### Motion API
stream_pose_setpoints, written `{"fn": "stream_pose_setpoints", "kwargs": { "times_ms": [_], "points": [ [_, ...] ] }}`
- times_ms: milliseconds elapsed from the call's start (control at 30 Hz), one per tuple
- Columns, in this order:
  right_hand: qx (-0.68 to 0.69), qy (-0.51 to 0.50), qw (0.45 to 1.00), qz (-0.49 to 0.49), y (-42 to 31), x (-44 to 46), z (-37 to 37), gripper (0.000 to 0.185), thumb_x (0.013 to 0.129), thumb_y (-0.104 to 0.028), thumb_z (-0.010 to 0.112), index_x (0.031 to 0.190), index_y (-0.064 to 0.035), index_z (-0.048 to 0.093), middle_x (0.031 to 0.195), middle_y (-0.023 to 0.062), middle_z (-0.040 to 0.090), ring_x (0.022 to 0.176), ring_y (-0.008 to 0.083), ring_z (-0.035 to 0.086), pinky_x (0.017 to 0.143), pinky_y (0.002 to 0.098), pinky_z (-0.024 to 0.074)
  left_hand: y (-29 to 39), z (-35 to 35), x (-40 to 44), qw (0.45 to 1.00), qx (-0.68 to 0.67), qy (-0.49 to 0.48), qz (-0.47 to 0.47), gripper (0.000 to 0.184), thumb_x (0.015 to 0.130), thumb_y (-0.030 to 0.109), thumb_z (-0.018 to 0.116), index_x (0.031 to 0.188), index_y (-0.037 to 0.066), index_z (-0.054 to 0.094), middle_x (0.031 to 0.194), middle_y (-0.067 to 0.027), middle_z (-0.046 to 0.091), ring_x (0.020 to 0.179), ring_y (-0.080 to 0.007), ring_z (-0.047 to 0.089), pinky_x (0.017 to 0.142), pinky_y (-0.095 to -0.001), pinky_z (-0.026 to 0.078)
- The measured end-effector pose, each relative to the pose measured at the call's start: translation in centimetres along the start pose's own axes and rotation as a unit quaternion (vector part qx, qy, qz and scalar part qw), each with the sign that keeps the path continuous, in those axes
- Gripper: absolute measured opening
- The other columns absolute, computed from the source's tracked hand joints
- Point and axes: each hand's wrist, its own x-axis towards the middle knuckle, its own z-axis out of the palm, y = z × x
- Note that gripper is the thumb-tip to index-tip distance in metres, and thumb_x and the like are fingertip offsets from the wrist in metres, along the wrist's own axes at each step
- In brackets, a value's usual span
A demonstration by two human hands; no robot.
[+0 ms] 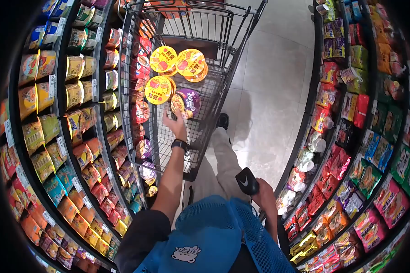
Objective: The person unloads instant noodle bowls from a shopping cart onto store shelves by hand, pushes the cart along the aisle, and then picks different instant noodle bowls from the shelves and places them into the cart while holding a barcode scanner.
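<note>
My left hand [176, 125] reaches into a wire shopping cart [200, 136], its fingers on the near edge of a purple noodle bowl [186, 103] that lies tilted in the basket. Beyond the bowl are stacked yellow-lidded tubs: one stack [158, 90] at the left, one [163, 59] behind it, one [190, 63] to the right. A watch is on my left wrist. My right hand [263, 196], lower right by my hip, is wrapped round the black handle of something with a white swoosh mark [247, 182].
Shelves of cup and bowl noodles [79, 93] curve along the left, close against the cart. Shelves of bagged noodles [351, 154] line the right. Grey floor tiles [278, 68] run between the cart and the right shelves. My shoe [222, 121] is beside the cart.
</note>
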Motion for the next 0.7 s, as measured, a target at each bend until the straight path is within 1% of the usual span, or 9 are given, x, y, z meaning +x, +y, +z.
{"fn": "stream_pose_setpoints", "kwargs": {
  "times_ms": [33,67,200,300,333,433,467,567,700],
  "points": [
    [0.006,-0.008,1.0,0.005,0.2,0.4,0.1,0.038,0.066,-0.003,0.067,0.104,0.0004,0.063,0.092,0.0214,0.062,0.088,0.043,0.062,0.075,0.0472,0.0505,1.0,-0.3,-0.4,0.989,-0.067,0.023,-0.129,0.07,0.087,0.041,0.072,0.133,-0.002,0.042,0.136,-0.0194,0.044,0.125,-0.0309,0.045,0.104,-0.0397,0.039],
    [0.011,-0.012,1.0,0.008,0.4,0.7,0.0,0.04,0.066,-0.003,0.067,0.105,0.0016,0.062,0.092,0.022,0.062,0.088,0.0435,0.062,0.076,0.0471,0.0505,1.8,-0.5,-0.9,0.928,-0.203,-0.063,-0.306,0.06,0.094,0.044,0.064,0.134,0.006,0.043,0.132,-0.0121,0.047,0.121,-0.0245,0.048,0.103,-0.0431,0.043],
    [-0.023,-0.056,0.998,0.013,1.1,2.4,-0.3,0.042,0.065,-0.003,0.067,0.107,0.002,0.062,0.093,0.0218,0.062,0.089,0.0432,0.062,0.077,0.0471,0.0505,-0.3,0.4,-0.5,0.833,-0.385,-0.238,-0.319,0.057,0.098,0.048,0.054,0.14,0.011,0.04,0.134,-0.0074,0.049,0.124,-0.024,0.048,0.105,-0.0511,0.042],
    [-0.045,-0.051,0.998,0.015,2.2,3.1,-0.5,0.041,0.067,-0.004,0.068,0.107,0.0012,0.062,0.095,0.0214,0.063,0.091,0.0427,0.062,0.078,0.0472,0.0504,-0.8,1.4,-0.2,0.831,-0.423,-0.221,-0.287,0.058,0.099,0.044,0.053,0.144,0.011,0.037,0.139,-0.0084,0.048,0.125,-0.0244,0.048,0.105,-0.0516,0.042],
    [-0.044,-0.043,0.998,0.017,2.5,3.4,-0.5,0.04,0.067,-0.004,0.068,0.106,0.001,0.062,0.095,0.0213,0.063,0.091,0.0424,0.062,0.078,0.0473,0.0504,-1.2,1.6,0.0,0.828,-0.439,-0.207,-0.282,0.055,0.1,0.038,0.054,0.144,0.01,0.038,0.137,-0.0078,0.051,0.12,-0.0218,0.052,0.102,-0.0462,0.045],
    [-0.051,-0.052,0.997,0.036,3.2,4.3,-0.4,0.036,0.07,-0.005,0.068,0.105,-0.0006,0.062,0.097,0.0214,0.064,0.091,0.0426,0.062,0.078,0.0479,0.0505,-1.2,1.4,0.8,0.869,-0.376,-0.204,-0.249,0.05,0.099,0.031,0.058,0.141,0.007,0.043,0.13,-0.0065,0.057,0.113,-0.0189,0.058,0.097,-0.0371,0.049],
    [-0.054,-0.06,0.996,0.044,3.1,4.6,-0.4,0.036,0.07,-0.005,0.068,0.106,-0.0008,0.062,0.097,0.0216,0.064,0.091,0.0428,0.063,0.078,0.048,0.0506,-0.7,1.3,1.0,0.874,-0.364,-0.208,-0.248,0.047,0.098,0.024,0.061,0.138,0.003,0.046,0.124,-0.0054,0.06,0.108,-0.0155,0.06,0.093,-0.0294,0.049],
    [-0.073,-0.077,0.993,0.049,3.4,5.2,0.4,0.037,0.07,-0.005,0.068,0.106,-0.0017,0.062,0.096,0.0217,0.065,0.091,0.0431,0.063,0.078,0.0482,0.0508,-1.6,2.1,3.1,0.913,-0.272,-0.275,-0.131,0.046,0.097,0.02,0.061,0.137,0.001,0.048,0.122,-0.0058,0.061,0.107,-0.0136,0.06,0.091,-0.0273,0.049],
    [-0.094,-0.098,0.989,0.051,3.6,5.8,1.4,0.036,0.07,-0.006,0.068,0.106,-0.0024,0.063,0.097,0.0207,0.065,0.091,0.0428,0.063,0.078,0.0478,0.051,-0.1,3.4,5.9,0.915,-0.258,-0.297,-0.094,0.044,0.098,0.02,0.06,0.136,0.0,0.049,0.122,-0.0064,0.062,0.106,-0.0124,0.061,0.089,-0.026,0.049]
  ]
}}
